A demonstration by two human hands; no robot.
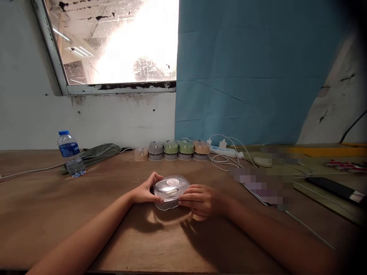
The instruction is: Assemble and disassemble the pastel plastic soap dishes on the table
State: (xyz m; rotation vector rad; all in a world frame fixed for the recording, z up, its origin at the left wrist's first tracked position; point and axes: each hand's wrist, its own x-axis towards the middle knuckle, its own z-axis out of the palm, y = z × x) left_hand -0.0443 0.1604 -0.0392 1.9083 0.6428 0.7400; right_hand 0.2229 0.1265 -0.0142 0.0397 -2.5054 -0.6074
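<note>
An oval plastic box (pixel 174 194) with a see-through greyish lid and a round pale sticker (pixel 172 182) is held between both hands, over the near middle of the table. My left hand (pixel 145 191) grips its left end, with the thumb along the near edge and the fingers round the far side. On the right end, my right hand (pixel 202 200) pinches the rim, its fingers bent. A small slot-like mark shows in the middle of the lid. The wavy lower edge of the box looks clear. What lies inside cannot be made out.
Several similar boxes in grey, green (pixel 185 149) and peach stand in a row at the back. A water bottle (pixel 70 154) and a dark green cloth bag (pixel 100 154) are at left. Right of the row lie a power strip (pixel 225 151), white cables and a black object (pixel 334 188).
</note>
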